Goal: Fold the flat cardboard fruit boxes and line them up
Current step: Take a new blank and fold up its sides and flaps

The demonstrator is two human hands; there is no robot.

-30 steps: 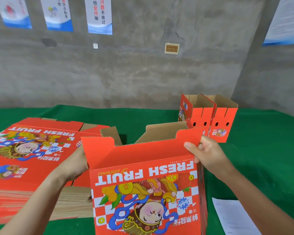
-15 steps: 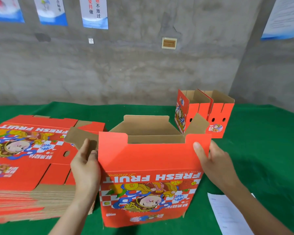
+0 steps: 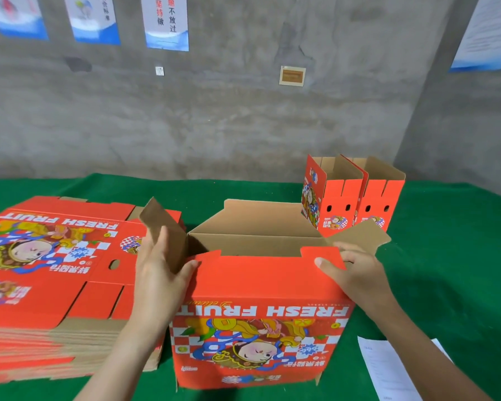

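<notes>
At centre frame, the box stands upright on the green tabletop, open top up, print upside down. The stack of flat boxes is at the left, two folded boxes stand side by side at upper right, and a sheet of paper lies at lower right.

Left hand: grip wide, straight fingers laid along the left side flap, thumb on the front panel's corner. Right hand: grip narrow, pinching the front flap, thumb in front and fingers over the top edge.

Handling, my read: light corrugated board, stiff across the panels, hinging only at the scores. It will crease or tear at the slots if forced. Hold near the fold lines and corners, not mid-panel.

Versus half a second ago: the left hand has moved off the front panel's edge onto the side flap. The right side flap splays further out. The box sits squarer and more opened up.
</notes>
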